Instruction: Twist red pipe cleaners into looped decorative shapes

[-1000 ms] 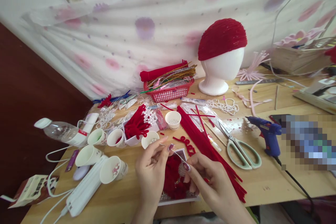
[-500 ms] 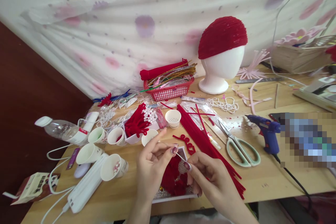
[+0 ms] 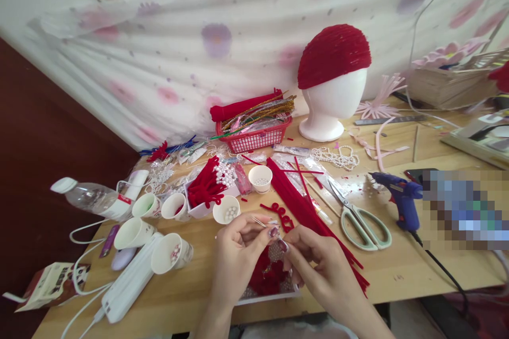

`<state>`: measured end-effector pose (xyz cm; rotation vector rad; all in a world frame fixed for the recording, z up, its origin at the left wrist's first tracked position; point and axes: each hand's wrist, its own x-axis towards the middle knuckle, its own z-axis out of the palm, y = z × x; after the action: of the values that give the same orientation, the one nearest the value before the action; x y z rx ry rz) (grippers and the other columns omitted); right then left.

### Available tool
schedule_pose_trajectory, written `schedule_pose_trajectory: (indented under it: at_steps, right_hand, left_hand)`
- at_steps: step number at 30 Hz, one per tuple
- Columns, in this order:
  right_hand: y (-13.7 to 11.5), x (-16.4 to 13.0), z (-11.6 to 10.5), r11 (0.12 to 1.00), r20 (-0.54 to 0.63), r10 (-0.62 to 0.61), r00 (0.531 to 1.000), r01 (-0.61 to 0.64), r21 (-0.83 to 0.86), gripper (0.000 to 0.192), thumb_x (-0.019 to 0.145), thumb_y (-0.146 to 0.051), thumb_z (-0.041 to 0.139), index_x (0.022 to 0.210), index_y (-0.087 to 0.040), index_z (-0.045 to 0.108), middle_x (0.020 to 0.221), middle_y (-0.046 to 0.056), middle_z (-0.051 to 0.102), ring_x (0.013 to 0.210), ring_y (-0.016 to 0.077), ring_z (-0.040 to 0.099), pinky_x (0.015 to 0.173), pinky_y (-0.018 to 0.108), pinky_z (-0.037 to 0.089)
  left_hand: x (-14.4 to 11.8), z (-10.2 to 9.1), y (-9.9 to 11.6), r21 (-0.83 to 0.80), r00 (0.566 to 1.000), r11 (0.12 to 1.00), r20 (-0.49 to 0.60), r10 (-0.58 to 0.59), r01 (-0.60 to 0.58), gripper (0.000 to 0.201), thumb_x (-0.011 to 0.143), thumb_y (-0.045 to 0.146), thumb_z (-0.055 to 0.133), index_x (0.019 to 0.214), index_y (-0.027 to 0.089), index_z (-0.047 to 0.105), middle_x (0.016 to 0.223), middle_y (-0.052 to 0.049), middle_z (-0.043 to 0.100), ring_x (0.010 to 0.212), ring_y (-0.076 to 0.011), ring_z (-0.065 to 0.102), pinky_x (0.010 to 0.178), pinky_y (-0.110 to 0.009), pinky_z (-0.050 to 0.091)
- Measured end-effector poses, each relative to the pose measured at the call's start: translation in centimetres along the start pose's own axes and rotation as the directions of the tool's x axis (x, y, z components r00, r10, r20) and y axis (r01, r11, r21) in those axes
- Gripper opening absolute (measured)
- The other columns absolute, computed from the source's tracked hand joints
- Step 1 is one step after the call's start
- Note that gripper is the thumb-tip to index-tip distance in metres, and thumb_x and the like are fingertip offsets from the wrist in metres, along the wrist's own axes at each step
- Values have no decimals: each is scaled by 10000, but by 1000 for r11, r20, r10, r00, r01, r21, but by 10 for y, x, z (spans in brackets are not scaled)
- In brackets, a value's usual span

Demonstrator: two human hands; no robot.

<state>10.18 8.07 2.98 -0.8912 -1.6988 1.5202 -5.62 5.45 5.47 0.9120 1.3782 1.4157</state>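
My left hand [image 3: 239, 254] and my right hand [image 3: 320, 259] meet close together above a shallow white box [image 3: 267, 300]. Thumb and fingers of both are pinched on a thin wire [image 3: 259, 221], whose pale gold strands stick out past the left fingers. Whether a bead sits between the fingertips is too small to tell. Beneath the hands, the box holds red fuzzy pieces [image 3: 265, 278] and small pearl beads, partly hidden by them. A curled red chenille stem [image 3: 283, 217] lies just beyond the fingers. A paper cup of white beads [image 3: 226, 210] stands beyond my left hand.
Red chenille stems [image 3: 294, 190], scissors [image 3: 363, 225] and a blue glue gun [image 3: 401, 196] lie to the right. Paper cups [image 3: 169, 257], a power strip [image 3: 127, 286] and a bottle [image 3: 91, 196] are left. Behind stand a red basket [image 3: 258, 140] and a white foam head [image 3: 332, 100] with a red cap.
My hands have drawn closer together, and the wire's strands now protrude above the left fingers. The left fingers have folded down, uncovering the cup of white beads behind them.
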Motion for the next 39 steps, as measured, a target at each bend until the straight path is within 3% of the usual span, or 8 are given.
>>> schedule_pose_trajectory:
  at_steps: [10,22,28,39]
  right_hand:
    - [-2,3,-1,999,19,-12,1000,13,-38,240,978,-318,507,773,-196,521,620,-19,598,474,98,573,446,176,416]
    - [6,2,-14,997,2,76,997,-76,-12,307,975,-474,523,863,-195,589,660,8,633,520,121,581,478,208,481]
    - [14,-13,-25,991,-49,137,989,-136,19,358,953,-529,550,877,-185,611,624,14,624,508,129,582,427,200,471]
    - [11,-16,-23,995,-30,97,995,-98,-26,348,972,-509,531,890,-180,611,649,18,628,524,128,580,452,213,491]
  left_hand:
    - [3,-2,6,-6,999,999,20,-44,44,138,715,212,824,744,169,696,727,-31,789,683,-152,738,656,-194,587]
    - [6,-5,-2,-51,972,994,-218,85,-98,138,716,236,831,752,165,718,708,-36,792,675,-189,768,659,-248,646]
    - [8,-3,-1,-93,976,991,-205,78,-99,166,695,248,847,731,154,714,673,-33,783,663,-175,761,661,-237,649]
    - [6,-5,0,-101,975,987,-196,102,-123,168,698,255,842,746,158,714,699,-46,791,691,-197,770,670,-265,654]
